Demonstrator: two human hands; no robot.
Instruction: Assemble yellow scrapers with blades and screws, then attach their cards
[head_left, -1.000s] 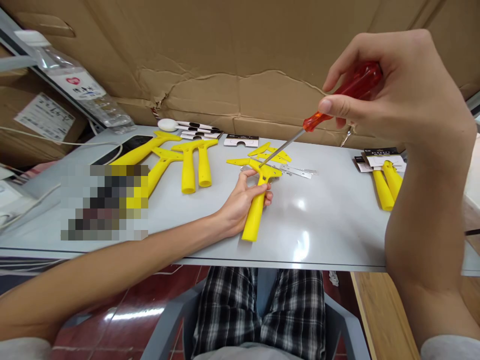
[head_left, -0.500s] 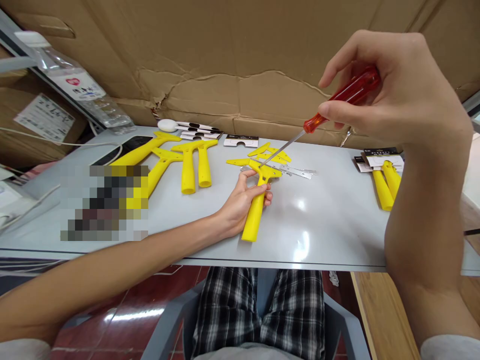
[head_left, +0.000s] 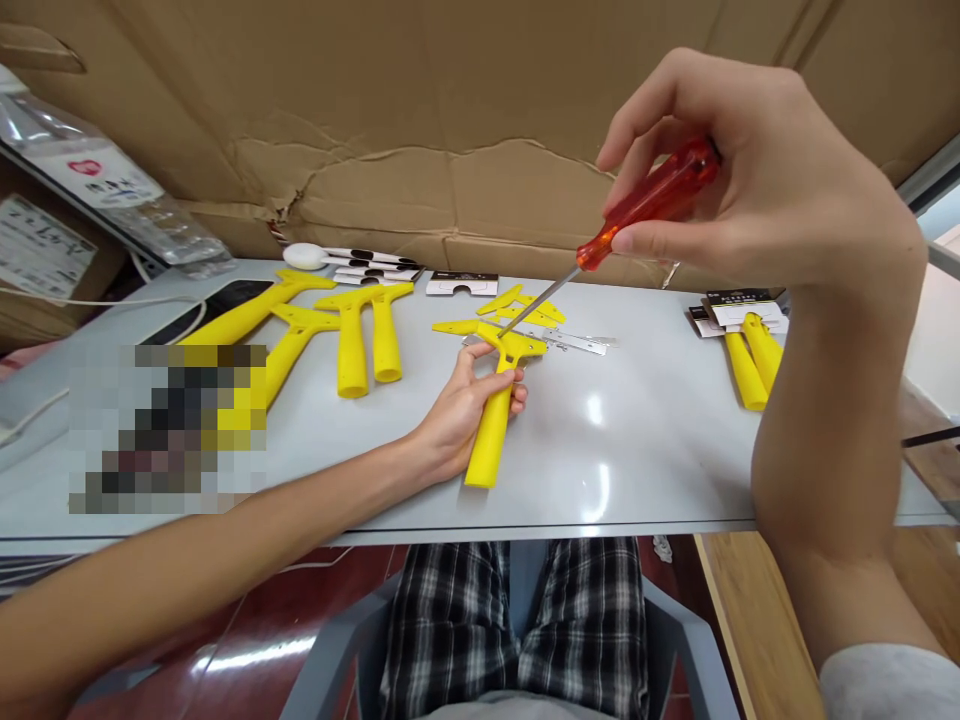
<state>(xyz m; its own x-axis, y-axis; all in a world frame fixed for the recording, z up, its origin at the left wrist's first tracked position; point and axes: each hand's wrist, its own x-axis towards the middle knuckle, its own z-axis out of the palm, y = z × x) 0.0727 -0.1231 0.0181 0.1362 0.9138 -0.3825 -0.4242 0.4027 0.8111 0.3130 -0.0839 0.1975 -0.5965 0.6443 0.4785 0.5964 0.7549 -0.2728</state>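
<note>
My left hand [head_left: 469,410] is closed round the neck of a yellow plastic scraper handle [head_left: 491,435], its hollow end toward me. My right hand [head_left: 757,190], raised above the table, grips a red screwdriver [head_left: 660,195] by its translucent handle. The metal shaft slants down to the left, and its tip meets the head of the scraper handle. Just behind lie loose yellow head pieces [head_left: 541,308] and thin metal blades [head_left: 577,342] with small screws beside them.
More yellow scraper handles [head_left: 351,350] lie to the left, near a dark flat device [head_left: 217,308]. Printed cards [head_left: 462,284] and a white spoon-shaped item [head_left: 304,256] sit along the cardboard backing. Carded handles [head_left: 746,370] are on the right. A plastic bottle [head_left: 112,185] leans at the left.
The view has shifted slightly, moving the whole scene left in the picture. The screwdriver tip stays on the scraper handle's head, and both hands keep their grips.
</note>
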